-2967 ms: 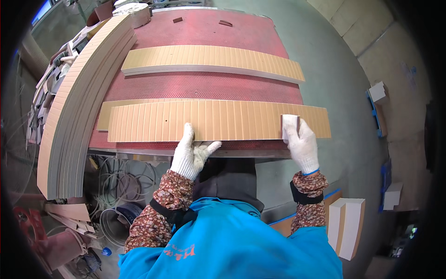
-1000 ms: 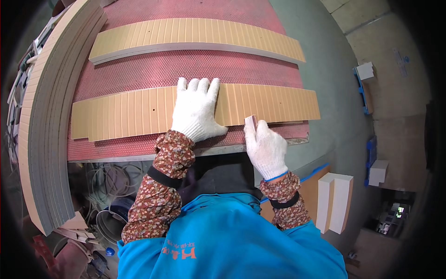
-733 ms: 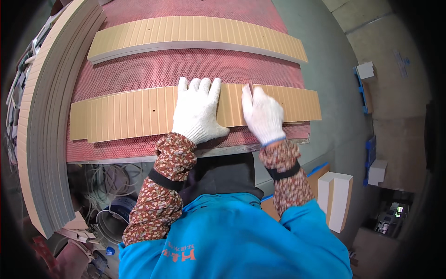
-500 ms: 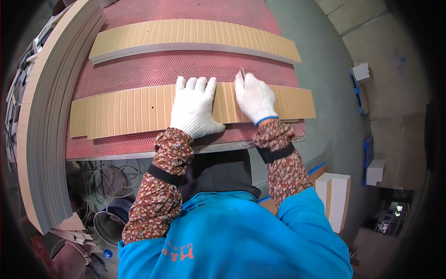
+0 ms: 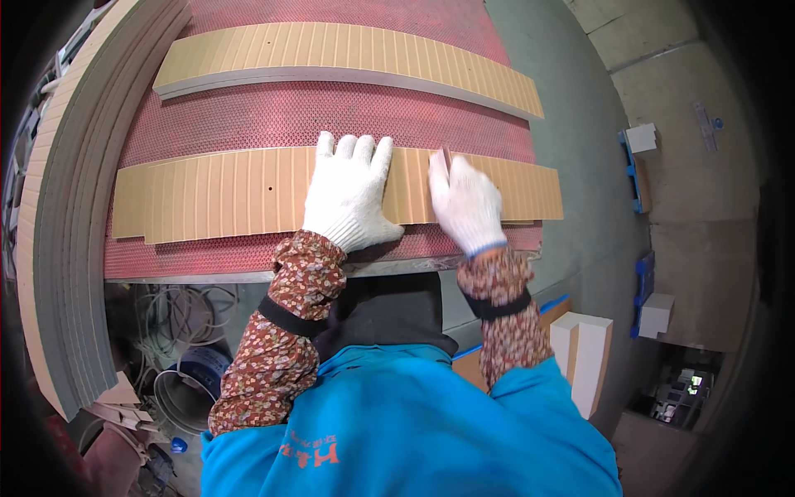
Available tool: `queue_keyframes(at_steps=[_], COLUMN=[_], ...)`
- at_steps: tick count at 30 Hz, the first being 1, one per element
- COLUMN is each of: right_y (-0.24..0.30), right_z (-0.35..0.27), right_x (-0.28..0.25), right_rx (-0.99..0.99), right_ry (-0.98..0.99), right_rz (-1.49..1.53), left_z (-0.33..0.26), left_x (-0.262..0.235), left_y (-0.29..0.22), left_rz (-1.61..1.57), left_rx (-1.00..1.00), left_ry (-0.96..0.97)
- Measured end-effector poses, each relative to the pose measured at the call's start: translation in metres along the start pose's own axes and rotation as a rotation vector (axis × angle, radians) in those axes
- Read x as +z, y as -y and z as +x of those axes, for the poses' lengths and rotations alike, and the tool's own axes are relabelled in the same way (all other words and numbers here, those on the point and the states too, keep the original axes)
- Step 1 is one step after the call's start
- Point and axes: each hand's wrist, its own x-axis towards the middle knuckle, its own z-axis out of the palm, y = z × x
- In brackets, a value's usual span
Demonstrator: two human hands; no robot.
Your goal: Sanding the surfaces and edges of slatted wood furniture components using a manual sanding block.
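Observation:
A long tan board with shallow cross grooves (image 5: 240, 197) lies across the red mesh-textured tabletop (image 5: 273, 124), on top of a similar piece whose left end (image 5: 129, 203) sticks out. My left hand (image 5: 348, 190), in a white knit glove, rests flat on the board's middle with fingers spread and the thumb out to the right. To its right, my gloved right hand (image 5: 466, 201) is closed over the same board. A thin, flat reddish-brown piece (image 5: 446, 156) juts up between its thumb and fingers; the rest of it is hidden in the grip.
Farther back on the table lies a short stack of grooved boards (image 5: 348, 51). More boards stand stacked along the left side (image 5: 70, 224). Below the table at left are a bucket (image 5: 186, 389) and coiled hose (image 5: 178, 323). White blocks (image 5: 590, 352) stand at lower right.
My right hand has slid toward me and slightly right across the board, still gripping the thin piece. My left hand stays pressed on the board.

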Motion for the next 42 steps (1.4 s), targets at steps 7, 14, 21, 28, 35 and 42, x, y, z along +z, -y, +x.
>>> queue_keyframes(at_steps=[7, 14, 21, 28, 35, 42], right_y=[0.009, -0.012, 0.004, 0.001, -0.005, 0.007], right_z=[0.025, -0.085, 0.000, 0.016, -0.072, 0.022], right_x=[-0.001, -0.001, -0.010, 0.003, -0.001, -0.005], right_rx=[0.025, -0.225, 0.018, -0.038, -0.091, 0.032], right_ry=[0.093, 0.004, 0.121, -0.041, 0.008, 0.055], right_rz=[-0.026, -0.162, -0.052, -0.042, -0.097, -0.039], left_z=[0.000, -0.003, -0.001, -0.001, -0.005, 0.000], left_x=[0.001, 0.001, 0.003, 0.011, 0.005, -0.001], left_y=[0.002, 0.003, 0.003, 0.003, 0.004, 0.000], left_rz=[0.026, 0.030, 0.032, 0.043, 0.028, 0.019], left_rx=[-0.007, 0.009, 0.050, 0.067, 0.039, 0.008], left_ry=[0.020, -0.018, -0.130, -0.156, -0.125, -0.010])
